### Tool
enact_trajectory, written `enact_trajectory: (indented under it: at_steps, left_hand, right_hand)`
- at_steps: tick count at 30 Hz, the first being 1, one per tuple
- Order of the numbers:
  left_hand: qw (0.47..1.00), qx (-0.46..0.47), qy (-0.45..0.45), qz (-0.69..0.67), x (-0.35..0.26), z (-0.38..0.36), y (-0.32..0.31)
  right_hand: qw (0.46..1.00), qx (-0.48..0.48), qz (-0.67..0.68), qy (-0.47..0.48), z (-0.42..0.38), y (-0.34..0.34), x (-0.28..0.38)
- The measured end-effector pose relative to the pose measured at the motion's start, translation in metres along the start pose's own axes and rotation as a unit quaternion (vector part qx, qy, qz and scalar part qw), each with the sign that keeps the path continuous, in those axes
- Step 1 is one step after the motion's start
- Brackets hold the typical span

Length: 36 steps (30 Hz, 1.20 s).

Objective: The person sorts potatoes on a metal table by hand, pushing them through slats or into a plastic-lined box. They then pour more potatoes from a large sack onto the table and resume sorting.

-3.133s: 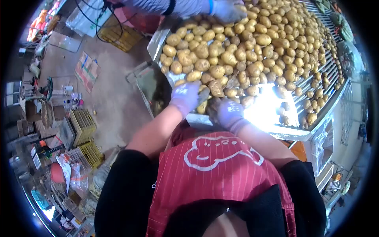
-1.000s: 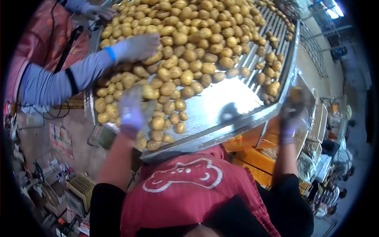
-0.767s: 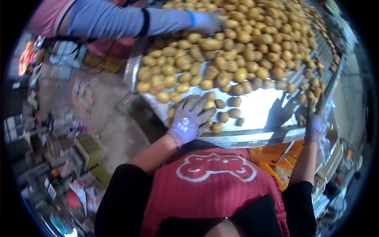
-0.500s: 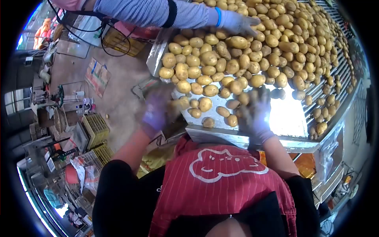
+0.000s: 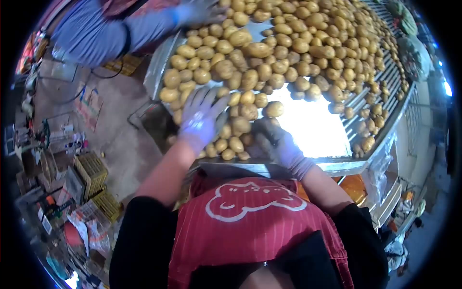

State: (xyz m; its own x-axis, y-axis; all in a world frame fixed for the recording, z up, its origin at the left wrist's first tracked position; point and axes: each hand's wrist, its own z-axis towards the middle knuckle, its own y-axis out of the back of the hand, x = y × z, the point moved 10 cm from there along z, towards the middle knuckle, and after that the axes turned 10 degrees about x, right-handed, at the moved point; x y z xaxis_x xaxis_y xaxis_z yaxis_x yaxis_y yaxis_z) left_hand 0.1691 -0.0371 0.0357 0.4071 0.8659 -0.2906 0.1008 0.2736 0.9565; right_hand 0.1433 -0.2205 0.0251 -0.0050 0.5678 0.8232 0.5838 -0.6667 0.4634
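Many potatoes [image 5: 250, 79] cover a metal sorting table [image 5: 315, 130]. My left hand [image 5: 199, 118], in a pale glove with a grimy back, lies over the potatoes at the table's left side, its fingers spread. My right hand [image 5: 279, 144] wears a similar glove, dark with dirt at the fingers. It is side-on against a small cluster of potatoes [image 5: 236, 137] near the front edge, fingers pointing left and partly bent, with no potato visibly gripped. The cluster lies between my two hands.
Across the table a co-worker's gloved hand [image 5: 204, 12] reaches to the potatoes. Metal rollers [image 5: 356, 123] carry more potatoes on the right. The table's raised front rim [image 5: 332, 167] runs before my apron. Yellow crates [image 5: 90, 173] stand on the floor at left.
My left hand has moved up onto the potatoes, and my right hand has come left and lower. More potatoes lie near the front left edge. The co-worker's hand has drawn back left.
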Motion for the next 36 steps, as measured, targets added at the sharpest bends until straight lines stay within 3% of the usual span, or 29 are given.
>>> enact_trajectory:
  at_steps: [2,4,5,7,8,9,11,13,15,17,18,19,20,21,22,23,24,25,26,27,28,29,31,33,34,35,36]
  left_hand:
    - [0.998,0.054,-0.023,-0.013,0.0,-0.037,-0.009]
    - [0.997,0.047,-0.033,-0.048,-0.007,-0.057,0.016]
    - [0.997,0.048,-0.042,-0.046,-0.012,-0.053,0.018]
    - [0.987,0.048,0.003,-0.155,-0.012,-0.05,0.025]
    - [0.98,0.015,-0.05,-0.19,-0.034,-0.034,0.035]
    - [0.987,0.005,-0.092,-0.133,-0.053,-0.027,0.023]
    - [0.975,0.062,-0.166,-0.13,-0.096,-0.002,-0.003]
    - [0.966,0.104,-0.184,-0.149,-0.106,-0.002,-0.033]
    - [0.97,0.098,-0.196,-0.104,-0.083,-0.021,-0.046]
    - [0.975,0.108,-0.139,-0.137,-0.052,-0.035,-0.03]
    - [0.979,0.098,-0.132,-0.116,-0.041,-0.042,-0.018]
    - [0.979,0.102,-0.133,-0.113,-0.032,-0.05,-0.011]
    - [0.974,0.158,-0.121,-0.109,-0.021,-0.06,-0.014]
    - [0.967,0.207,-0.109,-0.105,-0.012,-0.064,-0.016]
    - [0.951,0.266,-0.058,-0.144,0.002,-0.063,-0.022]
    - [0.954,0.261,-0.052,-0.142,0.0,-0.054,-0.016]
    - [0.976,0.172,-0.055,-0.124,-0.007,-0.039,0.005]
    - [0.989,0.086,-0.063,-0.105,-0.015,-0.025,0.022]
    - [0.988,0.088,-0.071,-0.106,-0.03,-0.006,0.016]
    - [0.993,0.05,-0.081,-0.075,-0.051,0.018,0.015]
    - [0.995,0.01,-0.091,-0.047,-0.066,0.033,0.017]
    - [0.993,0.003,-0.102,-0.054,-0.073,0.034,0.009]
    - [0.995,0.057,-0.062,-0.052,-0.073,0.02,-0.026]
    - [0.99,0.072,-0.108,-0.045,-0.058,-0.015,-0.023]
    - [0.989,0.085,-0.119,-0.035,-0.048,-0.034,-0.026]
    - [0.988,0.087,-0.122,-0.034,-0.039,-0.051,-0.022]
    - [0.988,0.083,-0.13,-0.013,-0.034,-0.068,-0.016]
  right_hand:
    - [0.975,-0.147,-0.117,0.116,-0.002,0.059,0.01]
    - [0.919,-0.28,-0.27,0.071,-0.002,0.121,0.016]
    - [0.852,-0.34,-0.398,0.018,0.0,0.137,0.001]
    - [0.885,-0.277,-0.363,-0.09,0.016,0.131,-0.041]
    - [0.92,-0.252,-0.283,-0.101,0.02,0.113,-0.064]
    - [0.946,-0.229,-0.203,-0.108,0.024,0.093,-0.084]
    - [0.94,-0.258,-0.224,-0.019,0.0,0.059,-0.068]
    - [0.973,-0.16,-0.167,-0.023,-0.02,0.047,-0.049]
    - [0.963,-0.206,-0.167,0.044,-0.072,0.087,-0.042]
    - [0.849,-0.372,-0.373,0.019,-0.157,0.158,-0.039]
    - [0.858,-0.448,-0.245,-0.058,-0.207,0.206,-0.09]
    - [0.769,-0.486,-0.411,-0.061,-0.237,0.242,-0.054]
    - [0.731,-0.505,-0.446,-0.11,-0.274,0.286,-0.095]
    - [0.724,-0.568,-0.302,-0.246,-0.322,0.329,-0.154]
    - [0.693,-0.672,-0.138,-0.22,-0.354,0.341,-0.197]
    - [0.751,-0.6,-0.206,-0.184,-0.311,0.34,-0.176]
    - [0.799,-0.516,-0.271,-0.147,-0.252,0.318,-0.136]
    - [0.85,-0.441,-0.232,-0.173,-0.192,0.272,-0.103]
    - [0.858,-0.371,-0.323,-0.15,-0.144,0.241,-0.14]
    - [0.913,-0.356,-0.2,-0.012,-0.093,0.191,-0.109]
    - [0.931,-0.328,-0.071,-0.142,-0.05,0.137,-0.131]
    - [0.93,-0.319,-0.182,0.002,-0.003,0.091,-0.078]
    - [0.914,-0.265,-0.301,-0.054,0.009,0.028,-0.012]
    - [0.976,-0.124,-0.171,0.049,0.008,0.022,0.004]
    - [0.976,-0.138,-0.116,0.119,-0.001,0.046,0.008]
    - [0.941,-0.204,-0.246,0.112,-0.014,0.083,0.017]
    - [0.935,-0.326,-0.123,0.064,-0.023,0.13,-0.021]
